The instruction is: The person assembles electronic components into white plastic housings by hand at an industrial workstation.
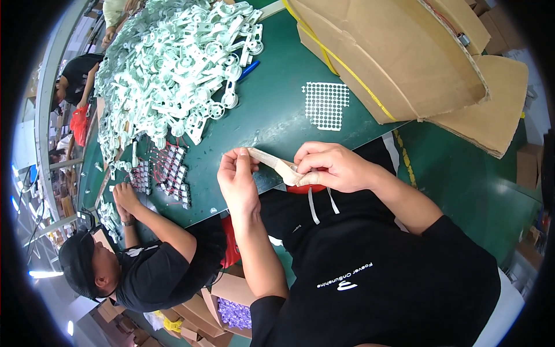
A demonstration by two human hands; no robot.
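Between my two hands stretches a beige strip (273,161) that looks like cloth tape or a bandage, in front of my body by the table's near edge. My left hand (238,182) pinches its left end between thumb and fingertips. The other end is gripped by my right hand (332,166), whose fingers are curled inward. There the strip bunches and bends down near the fingertips, and I cannot make out whether it wraps a finger. On the green table (272,110) beyond my hands lies a white sheet of round stickers (326,105).
A large heap of pale green plastic parts (173,63) covers the far left, with a blue pen (250,70) beside it. Small wired components (172,170) lie nearer. Cardboard boxes (399,58) stand at the far right. A co-worker in a black cap (78,260) works at my left.
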